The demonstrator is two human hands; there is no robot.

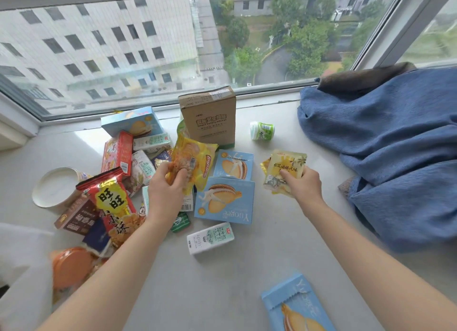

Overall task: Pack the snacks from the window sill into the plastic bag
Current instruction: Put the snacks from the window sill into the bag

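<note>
We are pinching a light, crinkly chip bag (191, 162) in our left hand (165, 190) and a slippery yellow packet (284, 172) by its lower edge in our right hand (305, 185).

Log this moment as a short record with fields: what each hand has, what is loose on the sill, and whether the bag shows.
left hand: left hand grips a yellow chip bag, lifted over the pile
right hand: right hand holds a pale yellow snack packet
loose on sill: blue biscuit boxes, milk carton, red snack bag, small green-white tub
non-snack items: brown cardboard box upright by the window, blue cloth at right
plastic bag: not clearly in view
surface: window sill
</note>
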